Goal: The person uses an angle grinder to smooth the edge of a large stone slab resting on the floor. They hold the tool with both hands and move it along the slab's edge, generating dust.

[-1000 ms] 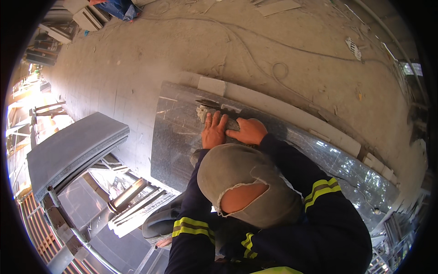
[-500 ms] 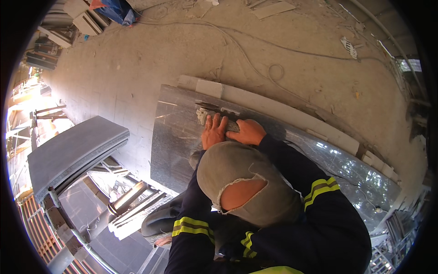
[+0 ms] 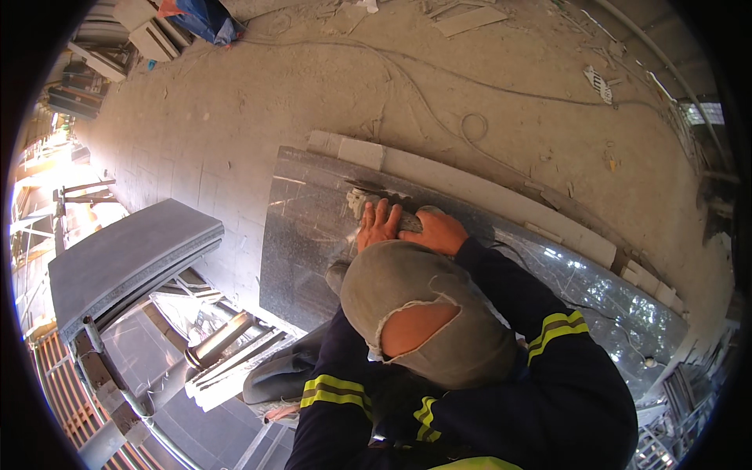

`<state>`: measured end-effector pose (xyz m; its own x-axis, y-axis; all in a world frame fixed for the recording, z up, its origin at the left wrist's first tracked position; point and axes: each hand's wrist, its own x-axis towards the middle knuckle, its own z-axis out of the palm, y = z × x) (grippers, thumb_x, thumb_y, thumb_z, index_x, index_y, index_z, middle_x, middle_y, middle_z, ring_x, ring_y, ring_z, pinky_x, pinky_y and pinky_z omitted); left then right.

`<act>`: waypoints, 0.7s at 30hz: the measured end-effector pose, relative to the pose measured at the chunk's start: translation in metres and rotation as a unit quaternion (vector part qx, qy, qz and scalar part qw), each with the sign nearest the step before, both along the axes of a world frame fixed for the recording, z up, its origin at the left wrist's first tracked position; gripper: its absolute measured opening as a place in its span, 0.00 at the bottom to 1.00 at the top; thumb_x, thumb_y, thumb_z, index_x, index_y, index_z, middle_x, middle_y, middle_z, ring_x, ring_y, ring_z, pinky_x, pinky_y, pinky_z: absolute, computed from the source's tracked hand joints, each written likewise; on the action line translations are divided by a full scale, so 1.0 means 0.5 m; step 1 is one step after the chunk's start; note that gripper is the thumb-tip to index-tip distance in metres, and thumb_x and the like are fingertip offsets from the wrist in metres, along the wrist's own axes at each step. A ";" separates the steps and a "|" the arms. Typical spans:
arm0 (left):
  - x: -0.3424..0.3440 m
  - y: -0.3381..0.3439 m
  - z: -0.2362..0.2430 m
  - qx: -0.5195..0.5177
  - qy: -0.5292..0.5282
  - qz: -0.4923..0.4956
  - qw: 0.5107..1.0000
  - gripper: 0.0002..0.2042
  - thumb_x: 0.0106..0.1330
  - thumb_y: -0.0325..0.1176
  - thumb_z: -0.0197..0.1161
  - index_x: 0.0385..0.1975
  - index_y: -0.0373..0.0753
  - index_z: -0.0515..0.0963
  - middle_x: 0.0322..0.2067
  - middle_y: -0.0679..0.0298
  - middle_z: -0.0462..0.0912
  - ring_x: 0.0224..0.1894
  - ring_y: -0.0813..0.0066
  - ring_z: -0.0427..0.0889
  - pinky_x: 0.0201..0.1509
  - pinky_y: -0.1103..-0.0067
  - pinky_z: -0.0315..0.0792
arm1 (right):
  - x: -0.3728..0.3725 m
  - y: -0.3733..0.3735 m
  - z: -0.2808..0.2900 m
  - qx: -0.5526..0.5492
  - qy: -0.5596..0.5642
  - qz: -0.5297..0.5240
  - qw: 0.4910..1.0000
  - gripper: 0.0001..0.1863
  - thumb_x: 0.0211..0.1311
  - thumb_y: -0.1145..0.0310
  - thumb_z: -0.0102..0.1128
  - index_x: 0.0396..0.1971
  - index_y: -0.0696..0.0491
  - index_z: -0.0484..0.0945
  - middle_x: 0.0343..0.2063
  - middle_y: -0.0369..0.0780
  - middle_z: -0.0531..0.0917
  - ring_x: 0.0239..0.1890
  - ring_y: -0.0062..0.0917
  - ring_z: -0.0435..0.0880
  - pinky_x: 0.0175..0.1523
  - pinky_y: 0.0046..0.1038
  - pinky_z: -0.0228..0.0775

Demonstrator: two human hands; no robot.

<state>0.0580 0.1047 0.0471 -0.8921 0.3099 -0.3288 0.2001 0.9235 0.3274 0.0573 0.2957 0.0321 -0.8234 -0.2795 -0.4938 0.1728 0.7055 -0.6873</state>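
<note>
A dusty angle grinder [image 3: 356,203] with a thin disc [image 3: 366,187] rests at the far part of a dark polished stone slab [image 3: 301,235]. My left hand [image 3: 379,225] is closed over its body, just behind the disc, fingers pointing away from me. Right beside it, my right hand [image 3: 435,231] grips the rear of the grinder, its thumb toward the left hand. The disc lies near the slab's far edge; its exact contact with the stone cannot be made out. My bent knee [image 3: 419,329] in torn grey cloth sits between my arms and hides part of the slab.
Pale stone strips [image 3: 470,192] lie along the slab's far edge. A cable [image 3: 587,304] trails over the slab to the right. Stacked grey slabs [image 3: 133,258] stand on a metal frame [image 3: 117,384] at left. Another cord [image 3: 501,86] crosses the dusty floor.
Both hands and the grinder have shifted slightly to the right along the slab. The grip on the grinder stays the same.
</note>
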 end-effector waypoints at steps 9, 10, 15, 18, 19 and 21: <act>-0.007 -0.002 -0.005 -0.013 0.023 0.015 1.000 0.36 0.55 0.43 0.75 0.67 0.49 0.72 0.71 0.53 0.69 0.74 0.34 0.66 0.75 0.54 0.67 | -0.020 -0.009 0.002 -0.002 -0.046 0.019 0.999 0.41 0.61 0.35 0.63 0.53 0.63 0.81 0.47 0.58 0.87 0.52 0.52 0.87 0.57 0.47 0.78; -0.009 -0.006 -0.010 -0.012 0.023 0.011 1.000 0.35 0.56 0.42 0.74 0.67 0.49 0.72 0.71 0.53 0.69 0.74 0.34 0.66 0.74 0.54 0.68 | -0.024 -0.011 0.000 0.002 -0.051 0.027 0.998 0.41 0.61 0.35 0.63 0.53 0.63 0.81 0.47 0.59 0.87 0.52 0.52 0.87 0.57 0.48 0.78; -0.022 -0.063 -0.062 -0.036 0.062 -0.002 0.997 0.30 0.62 0.33 0.69 0.67 0.51 0.72 0.70 0.55 0.70 0.73 0.36 0.68 0.71 0.56 0.72 | -0.056 -0.050 -0.017 0.002 -0.079 0.057 0.995 0.45 0.61 0.35 0.63 0.61 0.63 0.79 0.50 0.60 0.86 0.54 0.53 0.86 0.60 0.47 0.76; -0.038 -0.079 -0.075 -0.039 0.056 0.004 0.998 0.28 0.63 0.31 0.66 0.66 0.52 0.72 0.70 0.55 0.70 0.72 0.36 0.69 0.71 0.56 0.72 | -0.064 -0.071 -0.022 -0.005 -0.053 0.025 0.998 0.42 0.61 0.35 0.64 0.56 0.63 0.81 0.47 0.61 0.86 0.52 0.54 0.86 0.59 0.47 0.76; -0.044 -0.082 -0.077 -0.040 0.064 -0.003 0.997 0.28 0.63 0.31 0.66 0.66 0.52 0.73 0.70 0.55 0.70 0.72 0.37 0.68 0.71 0.56 0.71 | -0.068 -0.075 -0.023 -0.007 -0.053 0.027 0.998 0.41 0.61 0.36 0.64 0.54 0.63 0.81 0.46 0.61 0.87 0.52 0.54 0.86 0.58 0.48 0.76; -0.050 -0.092 -0.084 -0.044 0.079 -0.015 0.996 0.28 0.62 0.31 0.67 0.65 0.52 0.73 0.70 0.55 0.71 0.73 0.37 0.68 0.71 0.55 0.71 | -0.075 -0.078 -0.024 -0.013 -0.051 0.031 0.998 0.39 0.61 0.36 0.64 0.51 0.62 0.82 0.44 0.60 0.87 0.51 0.55 0.87 0.58 0.48 0.76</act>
<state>0.0330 0.0585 0.0051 -0.9254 0.3135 -0.2129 0.2708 0.9400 0.2073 0.0197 0.2565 0.0203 -0.7502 -0.3425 -0.5656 0.1986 0.6992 -0.6868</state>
